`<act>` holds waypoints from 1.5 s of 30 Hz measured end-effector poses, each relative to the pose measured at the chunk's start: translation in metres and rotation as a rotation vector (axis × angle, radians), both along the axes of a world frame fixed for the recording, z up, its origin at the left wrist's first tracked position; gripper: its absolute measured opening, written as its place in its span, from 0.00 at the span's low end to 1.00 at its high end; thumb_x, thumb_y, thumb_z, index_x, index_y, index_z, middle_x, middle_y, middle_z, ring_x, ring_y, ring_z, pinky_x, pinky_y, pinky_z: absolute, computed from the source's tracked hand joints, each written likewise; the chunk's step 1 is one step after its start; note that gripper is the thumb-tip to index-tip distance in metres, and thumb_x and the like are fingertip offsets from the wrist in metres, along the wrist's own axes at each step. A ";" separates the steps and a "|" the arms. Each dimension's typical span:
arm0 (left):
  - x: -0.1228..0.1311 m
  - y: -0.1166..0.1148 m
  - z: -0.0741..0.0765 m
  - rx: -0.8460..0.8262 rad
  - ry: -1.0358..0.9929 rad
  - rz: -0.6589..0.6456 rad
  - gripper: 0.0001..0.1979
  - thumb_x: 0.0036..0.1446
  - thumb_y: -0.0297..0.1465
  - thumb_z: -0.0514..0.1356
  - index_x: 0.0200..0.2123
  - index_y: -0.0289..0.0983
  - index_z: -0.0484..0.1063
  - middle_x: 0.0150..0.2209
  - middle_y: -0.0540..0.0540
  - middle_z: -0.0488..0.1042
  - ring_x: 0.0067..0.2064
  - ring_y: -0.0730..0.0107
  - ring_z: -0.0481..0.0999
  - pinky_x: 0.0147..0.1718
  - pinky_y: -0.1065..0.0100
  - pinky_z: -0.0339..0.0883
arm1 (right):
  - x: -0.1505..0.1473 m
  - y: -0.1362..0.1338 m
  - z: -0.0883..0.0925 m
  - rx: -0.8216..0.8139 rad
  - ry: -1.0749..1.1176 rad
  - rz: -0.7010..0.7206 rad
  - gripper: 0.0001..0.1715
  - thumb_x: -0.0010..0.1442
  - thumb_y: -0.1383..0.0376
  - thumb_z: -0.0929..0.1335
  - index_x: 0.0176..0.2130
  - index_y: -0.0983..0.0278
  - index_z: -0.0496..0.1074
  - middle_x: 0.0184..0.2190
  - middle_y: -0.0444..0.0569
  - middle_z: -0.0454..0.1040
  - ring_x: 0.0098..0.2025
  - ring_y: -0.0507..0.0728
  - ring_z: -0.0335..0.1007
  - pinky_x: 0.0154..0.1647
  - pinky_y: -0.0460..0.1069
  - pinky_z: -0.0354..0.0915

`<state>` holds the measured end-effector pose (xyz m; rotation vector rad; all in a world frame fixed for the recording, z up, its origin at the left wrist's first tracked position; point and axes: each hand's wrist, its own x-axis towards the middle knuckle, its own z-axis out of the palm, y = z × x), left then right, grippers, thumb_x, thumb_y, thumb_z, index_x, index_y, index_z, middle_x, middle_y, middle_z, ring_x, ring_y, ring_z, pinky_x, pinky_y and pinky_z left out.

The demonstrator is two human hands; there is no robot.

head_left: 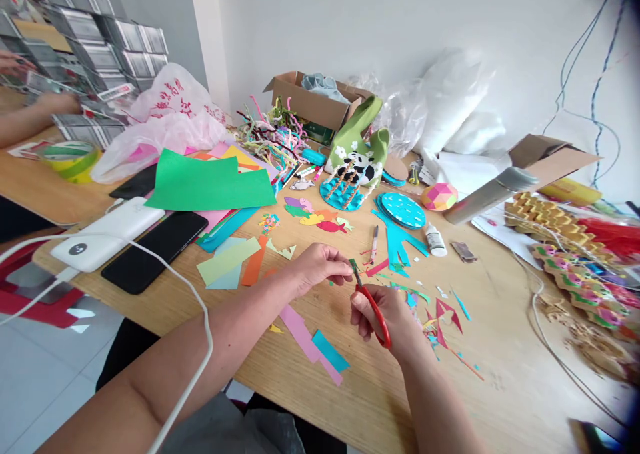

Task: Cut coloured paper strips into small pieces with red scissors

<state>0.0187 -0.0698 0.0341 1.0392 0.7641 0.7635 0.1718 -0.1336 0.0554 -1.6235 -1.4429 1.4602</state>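
My right hand (pixel 383 307) is closed around the red-handled scissors (pixel 384 334), whose blades point up and away toward my left fingertips. My left hand (pixel 323 269) pinches a small piece of dark green paper (pixel 353 264), right at the blades. Mostly hidden by the fingers, its shape cannot be made out. Just beyond lie several cut paper fish, among them a red fish (pixel 331 227) and a yellow fish (pixel 311 220). Pink paper strips (pixel 300 334) and a blue strip (pixel 330 351) lie in front of my left hand. Coloured scraps (pixel 443 324) are scattered right of the scissors.
Green sheets (pixel 210 184), a power bank (pixel 107 234) and a black phone (pixel 155 251) lie left. A white cable (pixel 200 301) crosses over my left arm. Farther back stand a panda bag (pixel 357 154), glue bottle (pixel 436 241) and flask (pixel 493 194). Another person's arm (pixel 30 117) shows far left.
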 end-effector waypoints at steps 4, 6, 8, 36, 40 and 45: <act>-0.001 0.000 0.002 0.073 0.053 0.016 0.06 0.41 0.30 0.62 0.24 0.33 0.72 0.23 0.50 0.70 0.26 0.76 0.67 0.29 0.72 0.60 | 0.000 0.000 -0.001 0.010 -0.004 -0.006 0.23 0.46 0.49 0.70 0.19 0.64 0.63 0.13 0.42 0.69 0.12 0.48 0.62 0.11 0.42 0.56; -0.001 0.001 0.003 0.149 0.116 0.055 0.06 0.40 0.31 0.62 0.23 0.34 0.72 0.25 0.49 0.70 0.29 0.75 0.67 0.30 0.72 0.59 | 0.000 -0.001 -0.001 0.010 -0.002 -0.009 0.23 0.46 0.49 0.70 0.19 0.64 0.63 0.13 0.42 0.69 0.11 0.48 0.62 0.11 0.42 0.56; -0.002 0.002 0.004 0.225 0.154 0.097 0.06 0.39 0.30 0.63 0.22 0.34 0.72 0.35 0.46 0.71 0.35 0.73 0.68 0.33 0.72 0.60 | -0.001 -0.001 0.000 0.009 0.001 -0.012 0.23 0.46 0.50 0.70 0.19 0.64 0.63 0.13 0.42 0.69 0.11 0.48 0.62 0.11 0.41 0.56; -0.003 0.008 -0.008 0.145 0.085 0.053 0.10 0.40 0.33 0.64 0.24 0.32 0.72 0.22 0.50 0.69 0.26 0.77 0.65 0.28 0.72 0.56 | 0.004 0.007 -0.013 0.563 -0.100 -0.273 0.15 0.52 0.56 0.69 0.34 0.63 0.66 0.35 0.50 0.73 0.37 0.57 0.69 0.38 0.49 0.65; -0.003 0.008 -0.007 0.161 0.086 0.017 0.10 0.40 0.34 0.64 0.24 0.32 0.72 0.22 0.50 0.69 0.26 0.77 0.65 0.28 0.73 0.57 | 0.001 0.006 -0.016 0.536 -0.166 -0.274 0.13 0.52 0.57 0.69 0.31 0.64 0.66 0.24 0.43 0.67 0.26 0.52 0.63 0.27 0.45 0.60; -0.004 0.010 -0.007 0.224 0.201 0.003 0.07 0.42 0.31 0.61 0.24 0.32 0.71 0.28 0.47 0.73 0.28 0.76 0.68 0.29 0.73 0.59 | 0.005 0.009 -0.019 0.623 -0.152 -0.328 0.11 0.52 0.60 0.69 0.31 0.64 0.65 0.25 0.43 0.67 0.27 0.52 0.63 0.28 0.46 0.59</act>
